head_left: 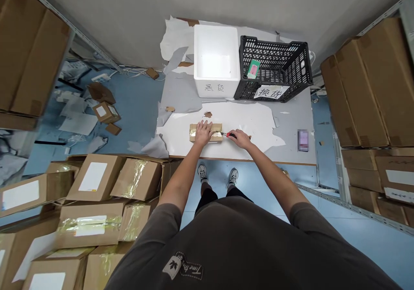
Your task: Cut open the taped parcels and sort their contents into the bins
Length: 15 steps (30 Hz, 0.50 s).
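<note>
A small brown cardboard box (217, 128) with shiny tape lies near the table's front edge. Across its top rests my left hand (203, 132), fingers apart and pressing on the box. My right hand (239, 138) is wrapped round a red and black utility knife (231, 135), whose blade points left to the box's right end. Whether the tip touches the tape is too small to tell. Behind them stand a white foam box (216, 88) and a black plastic crate (274, 83) with a green and pink packet (254, 68) in it.
Torn paper covers parts of the table (294, 152). A phone-like object (303, 140) lies at its right end. Taped cartons (87, 225) are piled at the lower left, shelves of large boxes (365, 87) stand at the right, and scraps and small boxes (106, 112) litter the left floor.
</note>
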Available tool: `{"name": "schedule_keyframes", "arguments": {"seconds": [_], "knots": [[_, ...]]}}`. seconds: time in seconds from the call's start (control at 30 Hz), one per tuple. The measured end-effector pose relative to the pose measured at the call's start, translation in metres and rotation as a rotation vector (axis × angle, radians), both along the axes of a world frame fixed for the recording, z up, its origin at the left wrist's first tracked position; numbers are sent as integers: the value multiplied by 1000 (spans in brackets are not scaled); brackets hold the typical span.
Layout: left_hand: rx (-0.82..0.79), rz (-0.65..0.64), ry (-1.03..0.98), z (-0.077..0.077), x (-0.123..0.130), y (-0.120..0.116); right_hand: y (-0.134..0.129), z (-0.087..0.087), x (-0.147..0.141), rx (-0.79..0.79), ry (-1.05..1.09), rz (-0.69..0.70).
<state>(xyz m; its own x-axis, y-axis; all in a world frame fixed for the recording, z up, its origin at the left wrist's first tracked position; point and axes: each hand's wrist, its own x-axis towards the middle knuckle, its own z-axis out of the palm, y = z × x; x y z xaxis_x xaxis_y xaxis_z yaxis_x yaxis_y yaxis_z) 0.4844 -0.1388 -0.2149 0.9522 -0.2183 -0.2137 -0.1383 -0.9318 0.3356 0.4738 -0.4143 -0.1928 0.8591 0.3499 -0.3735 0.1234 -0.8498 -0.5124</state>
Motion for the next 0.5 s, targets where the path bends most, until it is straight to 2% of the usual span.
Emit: {"name": "schedule_keyframes", "arguments": {"seconds": [0.17,0.3,0.5], "knots": [[-109,-3,-95,-21,1,5,5,-14,-1,2,-82,38],[-147,18,-168,-37,-6,5,1,-18,3,-59,-144,124],[-184,21,-191,-45,-10,3,-4,-17,19,-111,-162,246]]}}
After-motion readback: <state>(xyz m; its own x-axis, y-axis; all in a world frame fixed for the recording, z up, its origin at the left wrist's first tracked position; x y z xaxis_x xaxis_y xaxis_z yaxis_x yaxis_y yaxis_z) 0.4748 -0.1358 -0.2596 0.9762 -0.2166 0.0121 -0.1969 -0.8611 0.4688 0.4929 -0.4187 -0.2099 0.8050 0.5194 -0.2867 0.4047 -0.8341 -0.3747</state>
